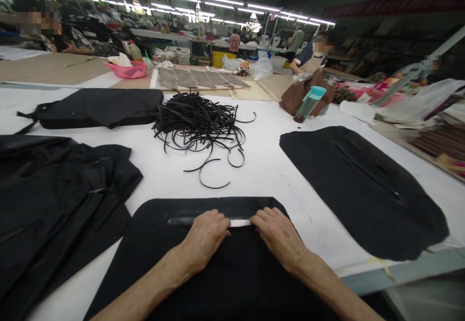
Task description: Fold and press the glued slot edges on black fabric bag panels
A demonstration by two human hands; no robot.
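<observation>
A black panel (218,272) of leather-like or fabric material with rounded corners lies flat in front of me. Near its far edge runs a long narrow line, and a white gap or strip (240,223) shows there between my hands; I cannot tell which it is. My left hand (209,236) has its fingers curled and pinched on the panel at the left end of the white part. At the right end, my right hand (274,231) grips the same line with bent fingers. What lies under the fingertips is hidden.
Black strips (196,117) lie in a tangled heap beyond the panel. Black material (54,200) is spread at left, with a stack of black panels (101,107) behind it. Another black panel (363,190) lies right. A teal-lidded bottle (310,103) leans on brown material. People work farther back.
</observation>
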